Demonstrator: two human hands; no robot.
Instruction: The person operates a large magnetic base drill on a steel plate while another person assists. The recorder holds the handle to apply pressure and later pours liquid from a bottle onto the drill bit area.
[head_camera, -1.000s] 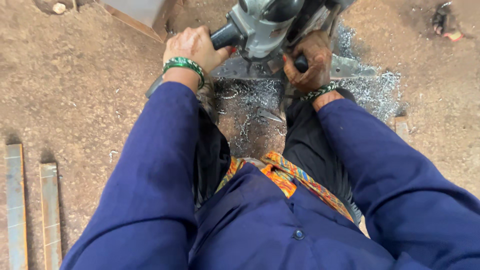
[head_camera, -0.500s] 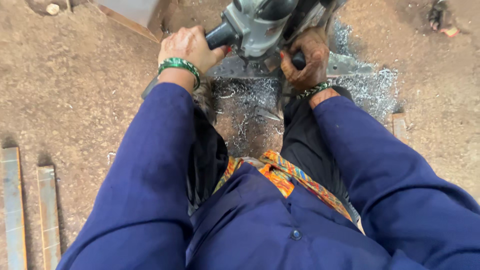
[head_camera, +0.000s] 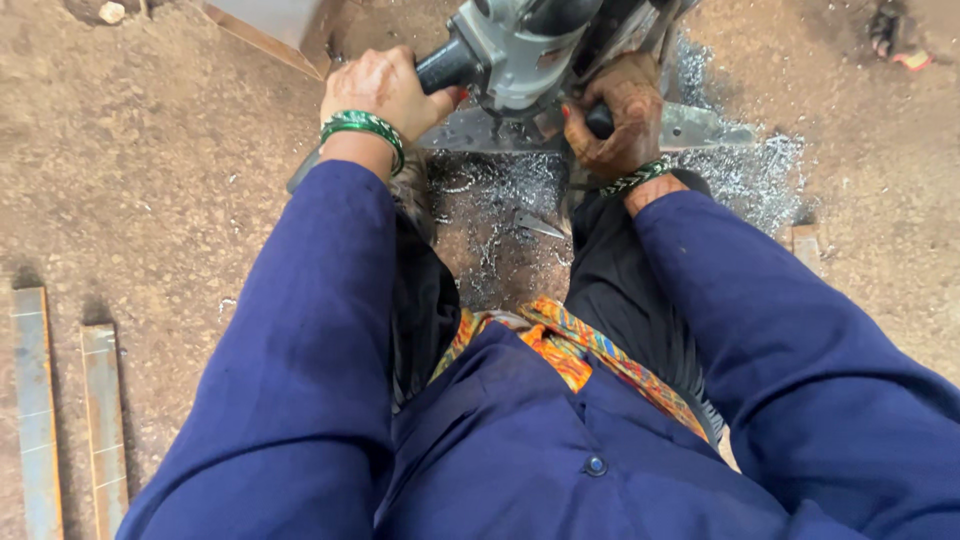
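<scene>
A grey power drill (head_camera: 520, 45) with black handles points down at a flat metal plate (head_camera: 700, 128) lying on the dirt floor. My left hand (head_camera: 385, 90), with green bangles on the wrist, grips the black side handle on the drill's left. My right hand (head_camera: 620, 115), stained dark and wearing a bangle, is closed around the black grip on the drill's right. Silver metal shavings (head_camera: 500, 190) lie scattered under and around the plate. The drill bit itself is hidden behind the tool body.
Two long flat metal bars (head_camera: 65, 410) lie side by side on the dirt at the lower left. A metal box corner (head_camera: 270, 25) shows at the top left. My blue sleeves and an orange patterned cloth (head_camera: 560, 350) fill the lower view.
The drill and both hands sit slightly higher and further right in view than a second ago; both grips are unchanged.
</scene>
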